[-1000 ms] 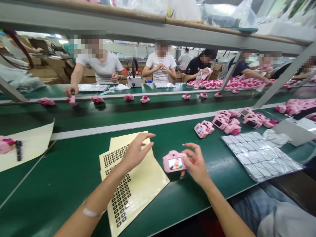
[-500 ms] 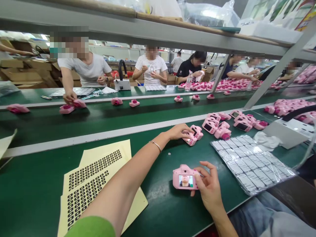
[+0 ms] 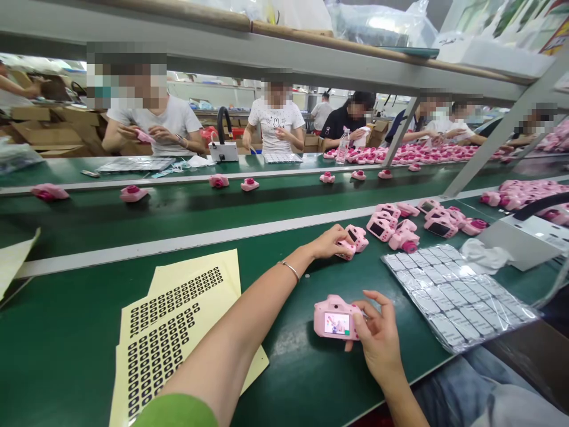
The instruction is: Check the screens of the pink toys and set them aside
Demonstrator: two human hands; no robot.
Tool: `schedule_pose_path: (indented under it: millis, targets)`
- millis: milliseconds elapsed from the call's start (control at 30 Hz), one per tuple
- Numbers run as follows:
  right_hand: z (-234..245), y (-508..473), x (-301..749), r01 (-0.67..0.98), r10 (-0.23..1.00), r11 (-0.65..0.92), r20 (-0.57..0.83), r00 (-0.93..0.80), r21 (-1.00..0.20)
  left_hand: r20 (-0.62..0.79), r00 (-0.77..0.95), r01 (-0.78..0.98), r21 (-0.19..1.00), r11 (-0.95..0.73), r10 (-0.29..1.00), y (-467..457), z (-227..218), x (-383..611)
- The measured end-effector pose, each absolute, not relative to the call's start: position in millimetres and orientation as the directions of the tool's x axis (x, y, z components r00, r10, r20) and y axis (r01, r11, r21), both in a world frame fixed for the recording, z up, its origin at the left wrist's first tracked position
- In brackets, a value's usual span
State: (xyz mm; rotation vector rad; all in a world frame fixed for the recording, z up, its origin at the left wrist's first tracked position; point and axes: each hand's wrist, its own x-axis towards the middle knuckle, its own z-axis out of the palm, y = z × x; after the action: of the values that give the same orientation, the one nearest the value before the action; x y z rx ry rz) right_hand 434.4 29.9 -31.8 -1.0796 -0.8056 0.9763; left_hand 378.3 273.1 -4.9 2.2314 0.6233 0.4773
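Note:
My right hand [image 3: 380,335] grips a pink toy camera [image 3: 334,318] by its right end; the camera rests on the green table with its small screen lit and facing me. My left hand [image 3: 329,242] is stretched forward across the table, fingers curled round another pink camera [image 3: 347,248], one of a pair lying there with a dark-screened camera [image 3: 358,236]. A thin bracelet [image 3: 291,268] is on my left wrist. To the left lie yellow sheets of small black stickers [image 3: 178,320].
A cluster of pink cameras [image 3: 413,222] lies behind a clear tray of small film pieces [image 3: 453,290]. A white box with a cloth [image 3: 511,243] stands at right. Pink cameras ride the conveyor belt [image 3: 213,201]. Several people work across it under a metal shelf [image 3: 284,56].
My left hand left the sticker sheets, reached forward right and closed on a camera in the pair. My right hand kept the lit camera. The person opposite lifted a camera off the belt.

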Motion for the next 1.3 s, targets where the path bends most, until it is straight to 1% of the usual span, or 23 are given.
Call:
schedule_pose_path:
  millis: [400, 633, 967, 1300]
  targets:
    - [-31, 29, 435, -0.215, 0.927, 0.147, 0.059, 0.371, -0.965, 0.157, 0.83, 0.231, 0.776, -0.587, 0.535, 276, -1, 383]
    - [-34, 30, 434, -0.198, 0.924, 0.142, 0.058, 0.379, -0.97, 0.16, 0.875, 0.156, 0.801, -0.577, 0.458, 283, -3, 388]
    - [-38, 29, 435, -0.16, 0.925, 0.142, 0.073, 0.373, -0.977, 0.164, 0.838, 0.217, 0.775, -0.594, 0.52, 289, -4, 391]
    - [-40, 30, 436, -0.163, 0.928, 0.131, 0.063, 0.366, -0.978, 0.126, 0.847, 0.236, 0.78, -0.579, 0.516, 291, -4, 392]
